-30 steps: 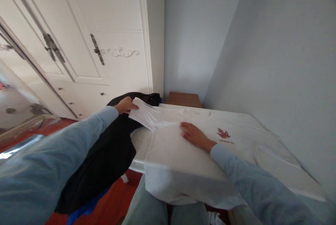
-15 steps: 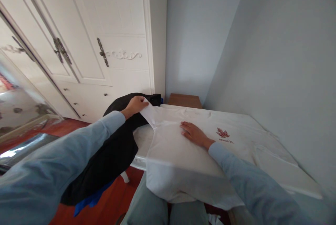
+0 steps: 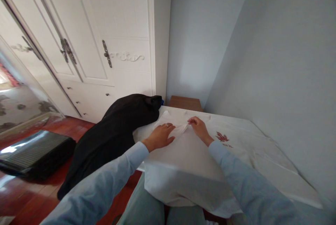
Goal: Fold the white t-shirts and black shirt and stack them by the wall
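A white T-shirt (image 3: 178, 162) with a red maple leaf print (image 3: 222, 136) lies spread over a white table, and its near end hangs down over the edge above my knees. My left hand (image 3: 160, 136) rests on the shirt near the sleeve, fingers stretched out and thumb apart. To its right, my right hand (image 3: 198, 129) pinches a fold of the shirt's fabric between thumb and fingers. The cloth is raised into a crease between both hands. Part of the print's lettering is hidden by the right cuff.
A black garment (image 3: 115, 127) drapes over the table's left end. White folded cloth (image 3: 278, 162) lies at the right. Behind stand a white wardrobe (image 3: 128, 18) and a brown wooden box-like piece (image 3: 185, 102). A black ribbed suitcase (image 3: 36, 151) lies on the red floor.
My left hand has let go of the raised sleeve edge at the far left and moved right and nearer onto the shirt. My right hand, flat before, now pinches the fabric.
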`<state>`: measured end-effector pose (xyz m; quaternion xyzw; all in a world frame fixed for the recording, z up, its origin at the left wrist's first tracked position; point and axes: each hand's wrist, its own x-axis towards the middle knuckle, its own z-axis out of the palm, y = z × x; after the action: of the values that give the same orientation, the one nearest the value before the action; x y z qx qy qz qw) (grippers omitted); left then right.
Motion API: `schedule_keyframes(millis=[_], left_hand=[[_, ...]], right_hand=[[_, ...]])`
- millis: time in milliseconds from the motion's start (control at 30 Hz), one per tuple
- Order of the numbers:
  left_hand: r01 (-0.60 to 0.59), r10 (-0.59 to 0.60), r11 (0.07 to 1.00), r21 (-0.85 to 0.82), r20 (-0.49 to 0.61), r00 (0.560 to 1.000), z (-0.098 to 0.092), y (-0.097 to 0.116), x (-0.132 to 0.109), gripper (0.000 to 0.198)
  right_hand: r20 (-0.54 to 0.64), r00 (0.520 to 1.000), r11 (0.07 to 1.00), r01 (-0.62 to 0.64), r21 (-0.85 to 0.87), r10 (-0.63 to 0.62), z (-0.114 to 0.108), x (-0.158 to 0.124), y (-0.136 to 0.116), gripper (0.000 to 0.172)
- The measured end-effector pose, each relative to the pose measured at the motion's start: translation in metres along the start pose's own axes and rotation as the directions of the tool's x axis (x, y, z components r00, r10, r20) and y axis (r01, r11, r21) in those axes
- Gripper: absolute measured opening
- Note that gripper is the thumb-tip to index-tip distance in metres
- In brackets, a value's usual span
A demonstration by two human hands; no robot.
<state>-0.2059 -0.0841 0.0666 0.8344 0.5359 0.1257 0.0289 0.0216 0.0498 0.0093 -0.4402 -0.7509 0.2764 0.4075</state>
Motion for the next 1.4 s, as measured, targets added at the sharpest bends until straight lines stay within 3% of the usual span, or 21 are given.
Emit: schedule_keyframes(millis=[67, 100, 200, 300, 400, 533, 800, 1033, 1200, 1267, 1400], left_hand=[[0.159, -0.159, 0.987, -0.013, -0.089, 0.983, 0.009, -0.007, -0.018, 0.057], [0.239, -0.24, 0.971, -0.022, -0.126, 0.963, 0.013, -0.01, -0.025, 0.059], [0.435, -0.437, 0.899, -0.059, -0.2, 0.877, 0.02, -0.018, -0.035, 0.055], [0.53, -0.539, 0.842, -0.104, -0.222, 0.813, 0.021, -0.025, -0.032, 0.045], [0.565, -0.585, 0.811, -0.153, -0.239, 0.775, 0.023, -0.032, -0.026, 0.04], [0.565, -0.606, 0.795, -0.22, -0.241, 0.758, 0.029, -0.042, -0.023, 0.033], [0.505, -0.663, 0.711, -0.489, -0.229, 0.713, 0.035, -0.053, -0.027, 0.03], [0.491, -0.649, 0.733, -0.47, -0.271, 0.711, 0.036, -0.049, -0.027, 0.039], [0.572, -0.626, 0.78, -0.253, -0.334, 0.705, 0.032, -0.039, -0.028, 0.041], [0.541, -0.557, 0.827, -0.156, -0.366, 0.746, 0.033, -0.037, -0.028, 0.047], [0.282, -0.287, 0.957, -0.059, -0.293, 0.912, 0.039, -0.034, -0.028, 0.04]], right_hand=[[-0.103, 0.995, 1.0, -0.018, 0.007, 0.019, 0.001, 0.013, -0.001, 0.016], [-0.099, 0.995, 1.0, -0.017, -0.007, 0.016, 0.004, 0.02, -0.004, 0.016], [0.039, 0.999, 0.997, -0.019, -0.075, 0.022, 0.023, 0.04, -0.018, 0.021], [0.166, 0.985, 0.992, -0.029, -0.124, 0.05, 0.054, 0.059, -0.033, 0.025], [0.221, 0.971, 0.984, -0.058, -0.168, 0.095, 0.085, 0.078, -0.044, 0.033], [0.22, 0.961, 0.97, -0.121, -0.209, 0.167, 0.113, 0.108, -0.049, 0.038], [0.242, 0.914, 0.945, -0.302, -0.128, 0.325, 0.126, 0.147, -0.041, 0.015], [0.181, 0.919, 0.937, -0.341, -0.076, 0.35, 0.128, 0.149, -0.032, 0.027], [0.117, 0.967, 0.969, -0.21, -0.13, 0.225, 0.123, 0.144, -0.038, 0.022], [0.122, 0.983, 0.982, -0.114, -0.153, 0.134, 0.118, 0.137, -0.045, 0.021], [0.274, 0.962, 0.965, 0.081, -0.249, -0.01, 0.101, 0.11, -0.058, 0.033]])
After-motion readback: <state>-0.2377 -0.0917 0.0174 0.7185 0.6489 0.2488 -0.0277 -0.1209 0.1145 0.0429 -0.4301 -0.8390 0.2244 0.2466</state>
